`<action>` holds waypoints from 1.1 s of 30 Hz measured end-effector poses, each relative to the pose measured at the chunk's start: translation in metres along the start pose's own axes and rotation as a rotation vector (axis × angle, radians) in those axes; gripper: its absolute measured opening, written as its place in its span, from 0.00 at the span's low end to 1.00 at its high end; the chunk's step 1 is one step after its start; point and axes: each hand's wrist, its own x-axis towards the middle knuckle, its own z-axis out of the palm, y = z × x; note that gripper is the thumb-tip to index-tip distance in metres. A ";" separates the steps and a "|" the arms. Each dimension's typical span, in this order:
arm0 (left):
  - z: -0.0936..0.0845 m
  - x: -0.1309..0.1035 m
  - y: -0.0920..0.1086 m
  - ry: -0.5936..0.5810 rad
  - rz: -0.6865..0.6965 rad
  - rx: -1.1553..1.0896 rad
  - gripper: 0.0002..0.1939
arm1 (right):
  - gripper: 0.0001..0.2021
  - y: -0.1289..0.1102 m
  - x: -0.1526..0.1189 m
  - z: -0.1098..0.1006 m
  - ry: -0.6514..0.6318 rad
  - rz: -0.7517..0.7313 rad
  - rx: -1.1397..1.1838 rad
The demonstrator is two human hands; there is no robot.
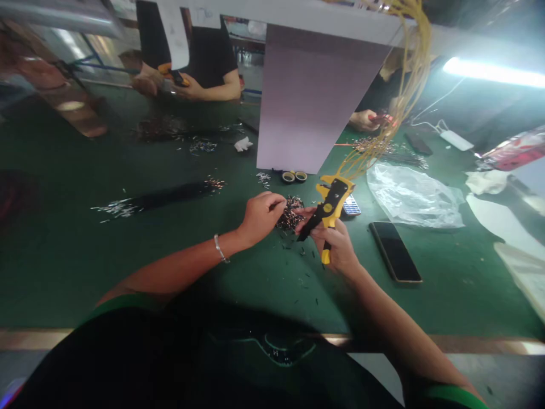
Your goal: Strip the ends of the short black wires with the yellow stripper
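My right hand (336, 244) is wrapped round a yellow and black wire stripper (330, 207), its head pointing up and away from me. My left hand (261, 217), with a bracelet at the wrist, has its fingers pinched together at the left edge of a pile of small wire pieces (290, 215); anything between the fingertips is too small to make out. The right fingertips reach the pile's right side. Small dark scraps lie on the green table just below the pile. Yellow wires (378, 145) hang down behind the tool.
A phone (395, 251) and a clear plastic bag (415, 196) lie at the right. Left is a bundle of black wires (170, 194). Tape rolls (294, 176) sit by an upright panel (315, 96). Other people's hands work across the green table (63, 244).
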 end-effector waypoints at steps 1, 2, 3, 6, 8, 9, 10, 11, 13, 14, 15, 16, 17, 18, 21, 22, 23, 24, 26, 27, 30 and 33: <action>0.001 -0.001 0.000 0.002 0.014 -0.003 0.08 | 0.18 -0.001 0.002 0.002 0.008 -0.018 0.016; 0.001 -0.002 0.000 0.004 0.026 -0.005 0.08 | 0.18 -0.002 0.004 0.004 0.013 -0.031 0.036; 0.002 -0.002 0.000 0.006 0.034 -0.007 0.08 | 0.18 -0.002 0.006 0.007 0.012 -0.038 0.060; 0.001 -0.003 0.001 0.004 0.052 -0.015 0.08 | 0.17 -0.003 0.011 0.011 0.018 -0.042 0.118; 0.000 -0.003 0.001 -0.010 0.056 -0.024 0.09 | 0.17 -0.004 0.013 0.012 0.030 -0.051 0.136; 0.000 -0.002 0.000 -0.024 0.054 -0.028 0.09 | 0.17 -0.004 0.014 0.012 0.033 -0.053 0.140; -0.001 -0.001 0.000 -0.042 0.049 -0.033 0.09 | 0.18 -0.005 0.014 0.011 0.033 -0.055 0.143; -0.001 0.000 -0.001 -0.063 0.039 -0.037 0.08 | 0.18 -0.005 0.014 0.011 0.030 -0.055 0.143; -0.001 0.001 -0.002 -0.106 0.013 -0.048 0.08 | 0.19 -0.006 0.014 0.009 0.023 -0.055 0.137; -0.002 0.001 -0.003 -0.123 -0.002 -0.056 0.08 | 0.20 -0.006 0.014 0.008 0.022 -0.056 0.129; -0.002 0.002 -0.002 -0.140 -0.017 -0.066 0.07 | 0.20 -0.006 0.014 0.007 0.022 -0.055 0.120; -0.002 0.002 -0.002 -0.153 -0.034 -0.078 0.07 | 0.20 -0.006 0.014 0.007 0.021 -0.053 0.113; -0.002 0.001 -0.001 -0.163 -0.055 -0.095 0.07 | 0.20 -0.006 0.014 0.006 0.018 -0.050 0.107; -0.002 0.001 0.000 -0.174 -0.082 -0.117 0.07 | 0.20 -0.006 0.015 0.005 0.014 -0.047 0.099; -0.003 0.000 0.003 -0.201 -0.182 -0.200 0.06 | 0.19 -0.004 0.016 0.000 0.010 -0.046 0.073; -0.004 0.000 0.004 -0.198 -0.204 -0.219 0.06 | 0.19 -0.003 0.016 -0.002 0.015 -0.049 0.064; -0.005 0.001 0.006 -0.185 -0.216 -0.228 0.06 | 0.19 -0.001 0.016 -0.004 0.022 -0.050 0.055; -0.006 0.001 0.007 -0.160 -0.217 -0.225 0.06 | 0.18 0.000 0.016 -0.005 0.027 -0.048 0.048; -0.008 0.002 0.010 -0.087 -0.187 -0.187 0.06 | 0.17 0.004 0.015 -0.006 0.029 -0.035 0.044; -0.009 0.002 0.011 -0.046 -0.164 -0.154 0.06 | 0.17 0.006 0.013 -0.005 0.023 -0.023 0.045; -0.011 0.002 0.014 0.056 -0.072 -0.033 0.05 | 0.17 0.013 0.008 -0.001 -0.012 0.024 0.044; -0.012 0.000 0.016 0.110 0.008 0.060 0.05 | 0.18 0.018 0.003 0.004 -0.048 0.091 0.024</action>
